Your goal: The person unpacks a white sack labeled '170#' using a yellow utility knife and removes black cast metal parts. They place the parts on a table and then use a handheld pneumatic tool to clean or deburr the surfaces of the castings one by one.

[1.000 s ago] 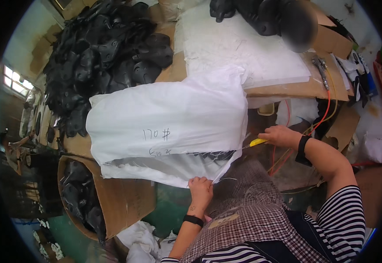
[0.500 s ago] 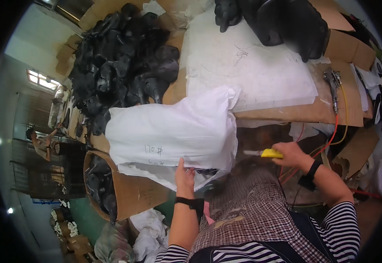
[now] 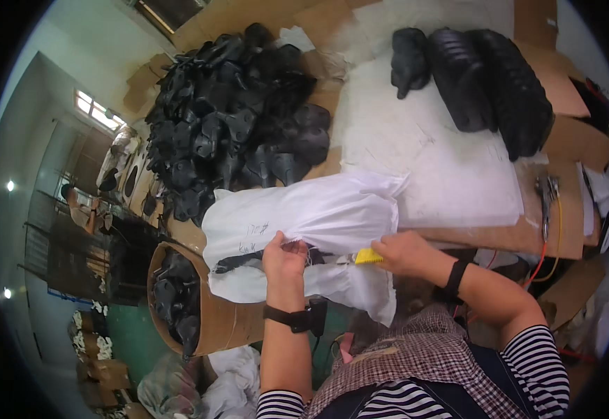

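Note:
A white woven sack [image 3: 318, 209] with handwriting on it lies across the near edge of the worktable, its near side gaping. Dark contents [image 3: 238, 260] show through the gap. My left hand [image 3: 285, 258] is closed on the upper edge of the gap, fingers curled around the cloth. In my right hand [image 3: 404, 251] is a yellow utility knife [image 3: 369, 256], held at the sack's right part, close to the edge of the opening. Its blade is hard to make out against the white cloth.
Black moulded pieces [image 3: 228, 133] are heaped at the back left, and nested black stacks [image 3: 489, 87] rest on white sheeting [image 3: 430, 160]. A cardboard box [image 3: 214, 318] holds more black pieces. An air gun [image 3: 545, 199] with hoses lies right. Another person [image 3: 81, 213] is far left.
My right hand has brought the knife leftward to the sack. My left hand has closed on the cut edge, and the gap shows wider. The whole view has shifted.

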Tool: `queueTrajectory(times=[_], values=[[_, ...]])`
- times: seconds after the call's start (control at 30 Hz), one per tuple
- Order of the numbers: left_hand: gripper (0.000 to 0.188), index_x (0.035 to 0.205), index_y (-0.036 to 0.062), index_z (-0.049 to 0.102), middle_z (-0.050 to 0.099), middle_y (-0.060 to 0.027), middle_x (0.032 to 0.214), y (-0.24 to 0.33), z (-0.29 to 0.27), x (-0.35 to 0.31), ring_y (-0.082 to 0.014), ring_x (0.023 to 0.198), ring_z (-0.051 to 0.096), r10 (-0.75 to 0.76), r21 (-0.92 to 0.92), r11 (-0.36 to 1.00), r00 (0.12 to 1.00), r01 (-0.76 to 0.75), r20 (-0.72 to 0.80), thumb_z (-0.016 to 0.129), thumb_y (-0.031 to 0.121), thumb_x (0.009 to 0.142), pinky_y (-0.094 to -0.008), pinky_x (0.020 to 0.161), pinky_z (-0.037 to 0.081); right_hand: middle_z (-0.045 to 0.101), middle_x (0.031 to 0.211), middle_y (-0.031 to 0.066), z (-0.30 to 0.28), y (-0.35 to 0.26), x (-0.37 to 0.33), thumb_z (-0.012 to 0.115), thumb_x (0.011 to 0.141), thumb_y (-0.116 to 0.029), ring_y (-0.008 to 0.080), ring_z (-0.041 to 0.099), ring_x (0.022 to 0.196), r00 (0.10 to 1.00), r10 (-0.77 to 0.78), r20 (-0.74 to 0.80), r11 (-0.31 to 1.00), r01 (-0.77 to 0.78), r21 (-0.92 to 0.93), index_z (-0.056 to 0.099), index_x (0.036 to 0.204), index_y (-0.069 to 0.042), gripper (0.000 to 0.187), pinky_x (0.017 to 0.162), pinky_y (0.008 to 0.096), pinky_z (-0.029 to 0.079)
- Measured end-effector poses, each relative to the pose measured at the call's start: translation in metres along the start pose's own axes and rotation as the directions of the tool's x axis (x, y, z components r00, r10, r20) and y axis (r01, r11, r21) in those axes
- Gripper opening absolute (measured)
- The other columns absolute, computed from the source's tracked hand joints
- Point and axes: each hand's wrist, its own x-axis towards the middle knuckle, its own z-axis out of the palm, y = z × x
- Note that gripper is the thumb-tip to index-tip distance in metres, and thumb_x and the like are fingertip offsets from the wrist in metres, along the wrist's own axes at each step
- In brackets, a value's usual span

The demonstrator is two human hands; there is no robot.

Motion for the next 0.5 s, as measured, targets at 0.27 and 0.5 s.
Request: queueTrajectory(times=[0.27, 0.5], values=[[0.018, 0.095, 0.0006, 0.051, 0.055, -0.0104, 0.087, 0.009, 0.082, 0.029, -0.0229, 0.076, 0.055, -0.071, -0.24, 0.964, 0.984, 0.11, 0.165, 0.045, 0.018, 0.097, -0.0378, 0.067, 0.052, 0.062, 0.08, 0.011, -0.099, 0.069, 0.083, 0.068, 0.078, -0.033, 0.0303, 0.064, 0.072, 0.999, 0.035, -0.018, 0.972, -0.038, -0.231, 0.061, 0.089, -0.008, 0.028, 0.062, 0.0427, 0.051], [0.027, 0.097, 0.0019, 0.056, 0.061, -0.0097, 0.08, -0.053, 0.073, 0.068, -0.0185, 0.059, 0.055, -0.146, 0.378, 0.924, 0.968, 0.059, 0.206, 0.055, 0.028, 0.094, -0.0291, 0.048, 0.042, 0.062, 0.076, 0.0127, -0.044, 0.097, 0.072, 0.066, 0.078, -0.034, 0.032, 0.065, 0.068, 0.982, 0.014, 0.19, 0.992, 0.01, -0.123, 0.06, 0.087, -0.006, 0.03, 0.061, 0.0423, 0.052]])
